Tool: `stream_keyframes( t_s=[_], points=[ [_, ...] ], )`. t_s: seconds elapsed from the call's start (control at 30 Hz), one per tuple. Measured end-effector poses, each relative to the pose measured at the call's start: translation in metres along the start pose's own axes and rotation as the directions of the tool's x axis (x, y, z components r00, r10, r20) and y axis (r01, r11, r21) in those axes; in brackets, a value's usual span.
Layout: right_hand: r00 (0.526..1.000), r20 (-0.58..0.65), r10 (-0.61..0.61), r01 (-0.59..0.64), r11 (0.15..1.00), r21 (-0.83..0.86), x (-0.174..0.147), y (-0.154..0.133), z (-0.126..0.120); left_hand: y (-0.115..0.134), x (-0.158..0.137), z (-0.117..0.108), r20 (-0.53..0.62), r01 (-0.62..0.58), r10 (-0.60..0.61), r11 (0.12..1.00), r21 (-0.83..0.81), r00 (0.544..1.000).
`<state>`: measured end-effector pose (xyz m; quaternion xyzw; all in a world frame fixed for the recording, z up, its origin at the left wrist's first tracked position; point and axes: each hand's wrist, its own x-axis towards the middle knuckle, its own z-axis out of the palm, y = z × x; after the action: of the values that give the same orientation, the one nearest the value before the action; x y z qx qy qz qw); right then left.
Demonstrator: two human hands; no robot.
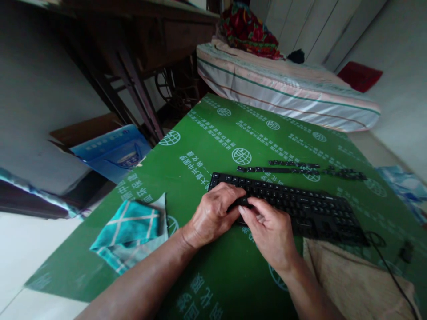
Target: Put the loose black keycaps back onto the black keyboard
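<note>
A black computer keyboard (310,206) lies at a slant on the green table, some of its key positions dark and hard to read. My left hand (216,211) is closed over its left end, fingers curled over the keys and thumb at the front edge. My right hand (271,231) is beside it, thumb and forefinger pinched together close to my left fingertips. A small black piece with a white mark shows between the hands; whether it is loose or seated cannot be told. Behind the keyboard lie loose keycaps in rows (278,170) and a small pile of keycaps (345,172).
A teal checked cloth (133,224) lies on the green table (200,155) at left. At front right are a tan cloth (360,280) and the keyboard's cable (390,262). Beyond stand a bed (283,89) and a dark wooden sewing-machine table (143,44).
</note>
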<state>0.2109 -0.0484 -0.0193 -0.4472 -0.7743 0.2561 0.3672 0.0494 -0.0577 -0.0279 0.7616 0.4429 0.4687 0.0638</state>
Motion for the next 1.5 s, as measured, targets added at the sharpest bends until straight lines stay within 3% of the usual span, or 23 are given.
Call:
stream_keyframes(
  t_s=[0.17,0.47,0.73,1.0,1.3,1.4,1.5],
  points=[
    [1.000,-0.017,-0.024,0.024,1.000,-0.021,0.001,-0.001,-0.001,0.001,0.000,0.003,0.036,-0.011,0.011,1.000,-0.008,0.999],
    [0.996,0.060,-0.065,0.062,0.997,0.042,-0.001,0.005,-0.005,0.004,0.001,0.002,0.065,0.096,-0.090,0.991,-0.092,0.994],
    [0.987,-0.022,-0.162,0.162,0.987,0.014,-0.003,0.016,-0.003,0.005,0.000,0.001,0.099,0.201,-0.183,0.953,-0.227,0.978],
    [0.964,-0.043,-0.262,0.261,0.965,-0.023,-0.003,0.018,-0.007,0.005,-0.001,0.002,0.107,0.206,-0.186,0.955,-0.214,0.977],
    [0.951,0.111,-0.289,0.297,0.952,-0.069,0.003,0.024,-0.015,0.003,-0.003,0.005,0.189,0.233,-0.198,0.955,-0.182,0.962],
    [0.949,0.077,-0.306,0.312,0.946,-0.090,0.004,0.025,-0.016,0.003,-0.002,0.003,0.211,0.217,-0.179,0.961,-0.171,0.961],
    [0.953,0.018,-0.301,0.301,0.943,-0.144,0.004,0.030,-0.017,0.001,-0.001,-0.001,0.159,0.203,-0.179,0.968,-0.150,0.971]
  ],
)
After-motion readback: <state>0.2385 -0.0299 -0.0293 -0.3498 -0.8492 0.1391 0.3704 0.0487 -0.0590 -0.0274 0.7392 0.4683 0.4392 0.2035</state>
